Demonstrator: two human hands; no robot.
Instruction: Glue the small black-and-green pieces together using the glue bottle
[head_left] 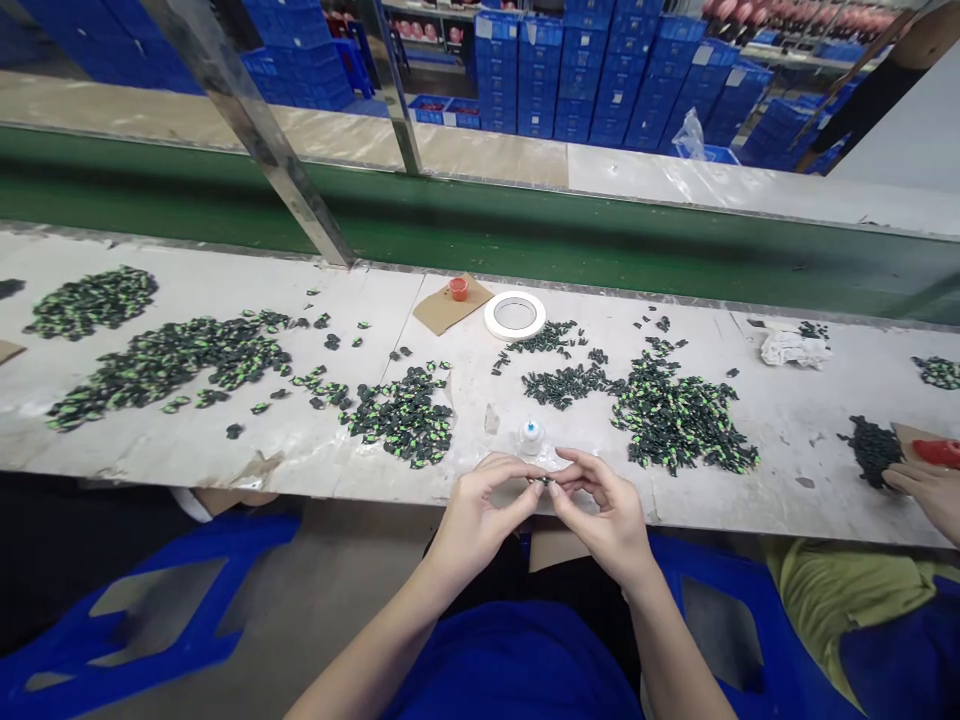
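My left hand and my right hand meet at the near edge of the white worktable, fingertips pinched together on one small dark part with a green bit. Just beyond my fingers stands a small white bottle. Heaps of black-and-green small parts lie close by: one pile left of my hands, a larger pile to the right, and a dark pile behind.
A white tape roll and an orange cap on cardboard sit farther back. More part piles spread left. Another person's hand rests at the right edge. A green conveyor belt runs behind; blue crates are stacked beyond.
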